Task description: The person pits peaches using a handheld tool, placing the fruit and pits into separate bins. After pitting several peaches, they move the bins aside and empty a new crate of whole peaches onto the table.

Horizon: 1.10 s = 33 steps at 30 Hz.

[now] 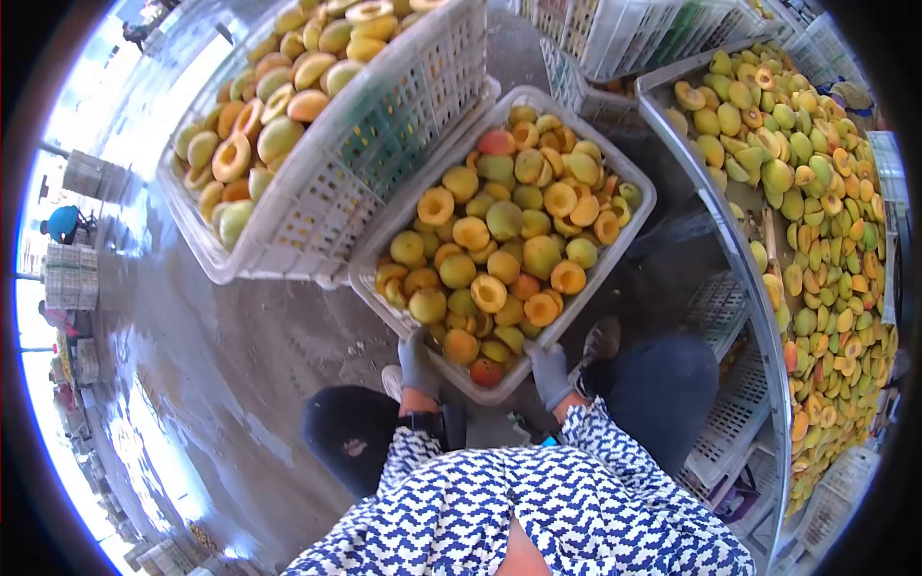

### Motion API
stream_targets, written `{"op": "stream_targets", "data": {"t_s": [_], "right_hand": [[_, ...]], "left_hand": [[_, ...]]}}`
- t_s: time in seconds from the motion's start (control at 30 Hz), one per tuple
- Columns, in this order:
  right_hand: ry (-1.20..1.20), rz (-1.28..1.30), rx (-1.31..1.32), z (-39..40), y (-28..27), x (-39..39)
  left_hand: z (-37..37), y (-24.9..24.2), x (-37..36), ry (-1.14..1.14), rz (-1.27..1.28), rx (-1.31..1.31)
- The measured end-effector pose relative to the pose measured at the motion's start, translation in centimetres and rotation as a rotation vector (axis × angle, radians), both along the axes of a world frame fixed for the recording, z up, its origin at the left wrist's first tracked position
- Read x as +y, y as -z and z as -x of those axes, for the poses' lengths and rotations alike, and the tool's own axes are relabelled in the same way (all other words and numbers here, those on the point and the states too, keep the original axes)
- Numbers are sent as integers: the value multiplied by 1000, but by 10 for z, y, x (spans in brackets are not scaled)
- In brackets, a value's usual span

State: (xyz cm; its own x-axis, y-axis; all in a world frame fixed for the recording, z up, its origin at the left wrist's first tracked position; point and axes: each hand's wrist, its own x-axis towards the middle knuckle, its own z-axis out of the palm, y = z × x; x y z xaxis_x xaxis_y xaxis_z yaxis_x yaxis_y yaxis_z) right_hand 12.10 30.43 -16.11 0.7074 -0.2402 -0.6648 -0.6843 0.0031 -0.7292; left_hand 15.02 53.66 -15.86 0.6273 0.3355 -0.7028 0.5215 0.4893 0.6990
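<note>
A white plastic crate [600, 286], filled with halved yellow-green and orange fruit that look like apricots [489, 293], sits on the floor in front of me. My left hand [420, 363], in a grey glove, is closed on the crate's near left rim. On the other side of the near corner, my right hand [550, 374], gloved the same way, grips the near right rim. Parts of the fingers of both hands are hidden behind the rim. Several halves show their hollow cut faces; a few are reddish.
A taller white crate [384, 144] heaped with fruit halves stands at the left, close against this one. Along the right runs a metal-edged table [744, 259] spread with fruit halves, with crates [735, 413] under it. More crates [663, 38] stand at the back. The concrete floor [240, 384] is wet.
</note>
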Motion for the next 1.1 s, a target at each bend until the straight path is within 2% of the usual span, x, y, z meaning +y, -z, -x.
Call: {"op": "stream_targets", "data": {"t_s": [0.03,0.07,0.1,0.17,0.2,0.23,0.3,0.33,0.4,0.47,0.5,0.53,0.57,0.6,0.67,0.7,0.77,0.8,0.83,0.9,0.93,0.97,1.0,1.03,1.1], "right_hand": [[17,28,-89,2,10,0],[34,62,-166,-4,15,-2],[42,61,-180,-13,13,-7],[80,77,-197,-10,-8,-18],[46,74,-156,-18,-45,-22],[55,51,-214,-19,-47,-26],[33,174,-158,-11,-19,-33],[31,177,-164,-7,3,-30],[-33,308,-39,8,31,-23],[-20,256,-194,-15,14,-23],[-33,207,-253,-5,-8,-19],[-55,200,-174,-5,-25,-21],[-46,206,-155,-8,-23,-24],[-55,235,-145,-5,-20,-27],[-118,259,-100,-4,-32,-28],[-126,262,-103,6,-26,-29],[-176,278,-188,-1,5,-27],[-30,236,-310,-2,23,-22],[-15,230,-312,-14,18,-21],[-3,204,-196,-3,-13,-23],[-61,214,-121,-3,-32,-23],[-63,225,-125,-3,-15,-20],[-103,254,-121,1,13,-18],[-143,278,-130,3,25,-17],[-87,181,-252,-1,12,-12]], "left_hand": [[-4,-3,0,87,-35,-27],[-11,-11,-9,-94,46,20],[-19,-29,-21,-86,45,6],[-11,-77,-42,-22,-18,-250],[-12,-95,-47,43,-169,-199],[-11,-92,-50,44,-163,-176],[-10,-81,-53,-50,50,-60],[-2,-45,-45,-70,63,-40],[17,-26,-38,-98,78,-21],[1,-4,-29,-101,27,4],[3,-30,-32,-104,18,5],[8,-53,-38,-71,26,-57],[4,-68,-48,-31,43,-122],[3,-66,-53,-125,129,-69],[9,6,-28,-36,46,48],[9,-5,-29,44,-39,149],[1,-20,-34,-54,41,-8],[-3,-8,-29,-53,-26,-69],[1,3,-25,-38,-91,-84],[28,11,-15,-42,-36,-37],[42,11,-10,210,-299,-184],[29,6,-12,462,-557,-386],[15,-8,-27,-29,-3,16],[12,-2,-32,-31,2,-15],[3,27,-17,-209,119,-124]]}}
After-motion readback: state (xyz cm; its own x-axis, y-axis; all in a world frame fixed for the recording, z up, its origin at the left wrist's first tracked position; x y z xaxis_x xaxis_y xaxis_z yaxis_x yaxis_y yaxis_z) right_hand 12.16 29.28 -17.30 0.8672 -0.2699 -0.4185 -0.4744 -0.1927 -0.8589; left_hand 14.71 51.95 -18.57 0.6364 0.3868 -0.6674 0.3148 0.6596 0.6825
